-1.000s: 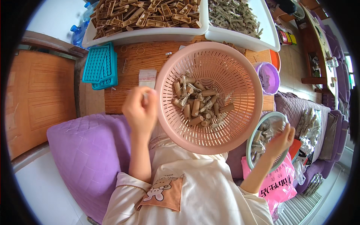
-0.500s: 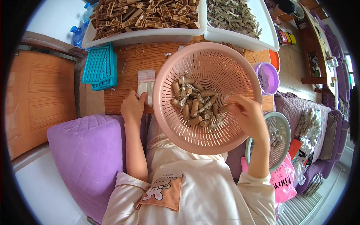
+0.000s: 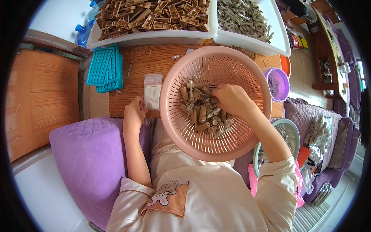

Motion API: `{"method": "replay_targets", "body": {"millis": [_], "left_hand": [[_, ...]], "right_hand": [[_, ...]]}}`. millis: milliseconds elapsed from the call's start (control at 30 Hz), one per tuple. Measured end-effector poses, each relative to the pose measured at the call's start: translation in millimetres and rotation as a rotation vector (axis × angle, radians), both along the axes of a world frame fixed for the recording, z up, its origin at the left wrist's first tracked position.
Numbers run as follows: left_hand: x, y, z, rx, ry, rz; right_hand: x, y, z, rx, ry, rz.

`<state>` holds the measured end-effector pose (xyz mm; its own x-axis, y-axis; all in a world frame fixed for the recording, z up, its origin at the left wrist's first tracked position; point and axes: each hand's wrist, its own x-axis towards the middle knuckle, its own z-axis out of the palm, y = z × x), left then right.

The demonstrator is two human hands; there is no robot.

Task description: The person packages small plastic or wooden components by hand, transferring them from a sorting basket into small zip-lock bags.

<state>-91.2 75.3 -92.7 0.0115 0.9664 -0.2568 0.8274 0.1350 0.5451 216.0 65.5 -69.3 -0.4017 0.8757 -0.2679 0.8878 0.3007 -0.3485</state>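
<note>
A pink slotted plastic basket stands in front of me, tilted towards me. In it lies a pile of short brown cylindrical pieces bundled with clear plastic strips. My right hand reaches into the basket at the pile's upper right, fingers curled down and tips hidden among the pieces. At the table's front edge is my left hand, its fingers closed and pinching what looks like a thin clear plastic bag. A stack of small clear zip bags lies just beside it on the wooden table.
Behind the basket stand a white bin of brown plastic parts and another white bin of clear-and-grey pieces. Teal trays lie at left. A purple bucket and a grey-green basket stand at right, above a pink bag.
My right hand has moved left and farther into the basket, from its right side to the pile's upper edge. My left hand has closed its fingers beside the zip bags.
</note>
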Motion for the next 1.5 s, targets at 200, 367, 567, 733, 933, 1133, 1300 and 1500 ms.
{"method": "replay_targets", "body": {"millis": [200, 367, 567, 733, 933, 1133, 1300, 1500], "left_hand": [[-6.7, 3.2, 14.1, 0.032, 0.148, -0.047], [-4.2, 3.6, 35.7, 0.082, -0.026, 0.104], [11.0, -1.1, 53.6, 0.177, -0.214, 0.116], [22.2, -6.9, 62.8, 0.258, -0.266, 0.092], [32.8, -17.0, 74.8, 0.259, -0.376, 0.048], [40.6, -28.4, 80.4, 0.125, -0.773, 0.034], [44.7, -36.1, 88.4, 0.159, -0.736, 0.027], [49.1, -42.3, 91.1, 0.092, -0.803, -0.065]], "right_hand": [[7.2, -9.1, -1.7, 0.031, -0.153, 0.054], [10.0, -13.6, 30.1, 0.187, 0.085, -0.242], [15.2, -21.9, 57.0, 0.417, 0.357, -0.311], [13.4, -30.2, 57.1, 0.459, 0.577, -0.419], [2.6, -36.9, 66.1, 0.142, 0.850, -0.631], [11.1, -38.6, 73.3, -0.007, 0.535, -0.531], [13.1, -45.0, 86.4, -0.173, 0.185, -0.494], [30.6, -51.4, 94.2, -0.203, -0.008, -0.424]]}}
